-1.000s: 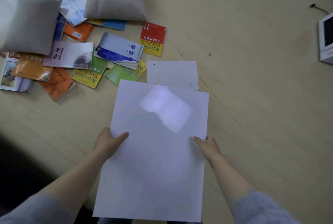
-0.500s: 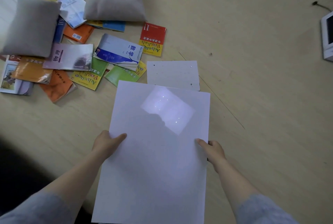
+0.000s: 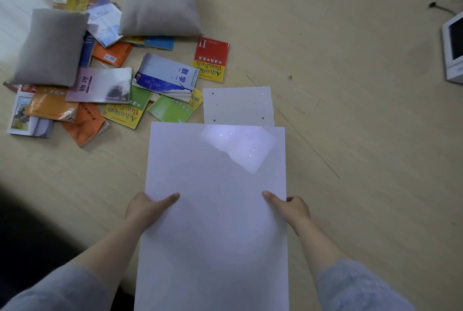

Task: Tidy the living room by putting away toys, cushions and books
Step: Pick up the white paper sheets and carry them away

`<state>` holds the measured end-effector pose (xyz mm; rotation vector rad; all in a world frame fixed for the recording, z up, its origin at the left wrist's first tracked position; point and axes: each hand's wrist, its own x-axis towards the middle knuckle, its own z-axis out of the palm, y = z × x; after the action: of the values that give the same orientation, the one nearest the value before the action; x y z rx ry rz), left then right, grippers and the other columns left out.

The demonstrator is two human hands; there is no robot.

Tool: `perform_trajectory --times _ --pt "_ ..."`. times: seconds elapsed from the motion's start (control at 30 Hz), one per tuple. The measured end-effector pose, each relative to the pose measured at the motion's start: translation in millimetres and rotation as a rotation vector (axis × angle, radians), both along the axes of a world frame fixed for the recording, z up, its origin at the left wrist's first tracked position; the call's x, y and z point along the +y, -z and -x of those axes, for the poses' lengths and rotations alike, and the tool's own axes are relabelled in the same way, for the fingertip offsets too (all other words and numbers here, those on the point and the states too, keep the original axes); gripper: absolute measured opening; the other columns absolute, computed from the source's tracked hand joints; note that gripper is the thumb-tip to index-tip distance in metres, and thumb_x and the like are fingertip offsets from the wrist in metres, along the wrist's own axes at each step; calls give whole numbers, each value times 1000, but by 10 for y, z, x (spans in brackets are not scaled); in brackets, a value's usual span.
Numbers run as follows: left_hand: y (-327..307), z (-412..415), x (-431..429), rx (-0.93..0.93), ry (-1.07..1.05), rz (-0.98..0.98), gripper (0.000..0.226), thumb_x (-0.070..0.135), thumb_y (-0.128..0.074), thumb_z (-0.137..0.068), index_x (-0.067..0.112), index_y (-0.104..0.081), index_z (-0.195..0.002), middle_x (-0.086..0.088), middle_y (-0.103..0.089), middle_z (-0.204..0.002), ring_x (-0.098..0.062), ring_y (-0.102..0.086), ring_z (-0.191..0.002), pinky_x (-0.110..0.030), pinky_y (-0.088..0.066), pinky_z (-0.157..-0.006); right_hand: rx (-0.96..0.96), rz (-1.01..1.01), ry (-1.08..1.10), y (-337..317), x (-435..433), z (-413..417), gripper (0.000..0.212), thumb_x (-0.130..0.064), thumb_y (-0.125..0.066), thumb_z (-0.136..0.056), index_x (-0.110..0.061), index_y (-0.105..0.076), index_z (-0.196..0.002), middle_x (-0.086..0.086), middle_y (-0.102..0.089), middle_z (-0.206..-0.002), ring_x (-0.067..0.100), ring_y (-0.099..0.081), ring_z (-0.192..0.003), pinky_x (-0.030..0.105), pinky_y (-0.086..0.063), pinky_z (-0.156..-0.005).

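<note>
Gripping the white board (image 3: 215,223) by its side edges, the left hand (image 3: 147,210) and right hand (image 3: 293,209) pinch it low in the frame, thumbs on top. Glossy and wide, it might slip or flex. Beyond, upper left, books (image 3: 165,75) and two grey cushions (image 3: 160,3) lie scattered on the floor (image 3: 350,135).

One head-worn camera looks steeply down at the floor (image 3: 363,160), close above the left hand (image 3: 147,208) and right hand (image 3: 292,208) gripping a white board (image 3: 215,230); books (image 3: 165,77) and cushions (image 3: 160,5) lie farther off, upper left.
</note>
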<state>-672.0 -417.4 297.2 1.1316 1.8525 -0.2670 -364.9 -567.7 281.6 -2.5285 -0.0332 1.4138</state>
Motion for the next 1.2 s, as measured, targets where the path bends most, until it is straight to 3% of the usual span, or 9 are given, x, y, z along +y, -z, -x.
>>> perform_trajectory --times 0.13,0.27,0.6,0.77,1.0,1.2 --pt "-315 -8 -110 -27 7 5 70 56 -80 -62 6 -66 -110 -13 -68 -110 -30 -63 -102 -36 -50 -85 -10 -1 6 -295 -127 1 92 -72 -76 -49 -8 -59 -113 4 -63 -113 24 -60 -103 38 -52 -89" --pt "-715 -30 -233 -47 10 -2 61 46 -80 -68 5 -64 -110 -14 -66 -111 -31 -62 -103 -34 -48 -82 -12 -13 22 -678 -274 -19 86 -68 -78 -55 -6 -59 -111 6 -63 -113 25 -59 -103 37 -50 -89" --pt "-1904 -258 -614 -118 -7 -83 57 57 -74 -70 10 -63 -101 -9 -66 -99 -26 -58 -84 -34 -45 -74 -6 -102 61 -1861 -766 -206 87 -67 -78 -57 -5 -58 -115 7 -61 -117 24 -59 -107 35 -49 -88" --pt "-2439 -529 -733 -164 4 -156 80 75 -65 -43 15 -67 -95 -4 -67 -90 -25 -63 -81 -34 -50 -72 -29 -180 12 -2336 -809 -499 77 -64 -79 -59 -6 -65 -107 7 -66 -112 22 -61 -95 31 -50 -81" --pt "-2950 -1055 -951 -257 46 -306 83 79 -60 -39 21 -69 -97 2 -71 -91 -18 -64 -81 -31 -46 -66 -101 -308 27 -2773 -958 -1069 75 -60 -79 -63 -3 -61 -108 11 -64 -115 26 -61 -105 32 -48 -82" --pt "-3192 -1507 -1016 -346 96 -381 42 56 -76 -67 29 -60 -95 4 -65 -94 -17 -58 -83 -31 -43 -72 -148 -348 115 -2942 -1137 -1414 90 -64 -78 -61 0 -55 -121 13 -60 -124 29 -58 -113 37 -48 -92"
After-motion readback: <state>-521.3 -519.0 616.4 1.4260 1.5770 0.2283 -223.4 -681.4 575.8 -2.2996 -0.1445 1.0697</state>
